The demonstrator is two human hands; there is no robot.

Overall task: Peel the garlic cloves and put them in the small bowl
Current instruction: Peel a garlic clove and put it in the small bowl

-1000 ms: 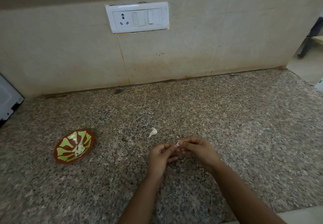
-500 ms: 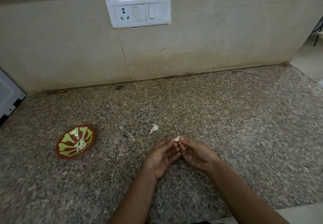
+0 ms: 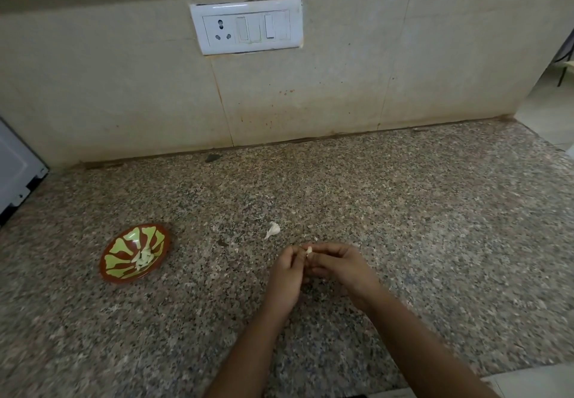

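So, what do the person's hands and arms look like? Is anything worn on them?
Both are bare. The left hand and right hand have no gloves, and no rings show. The left forearm and right forearm have no sleeve, watch or bracelet in view.

garlic clove (image 3: 309, 251) — mostly hidden; white appliance (image 3: 15, 168) — cut off left

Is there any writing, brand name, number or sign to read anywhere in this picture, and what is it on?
No text can be read anywhere.
The switch plate carries no lettering.
The small bowl bears a green and brown pattern, not words.
The white appliance at the left edge shows no label.
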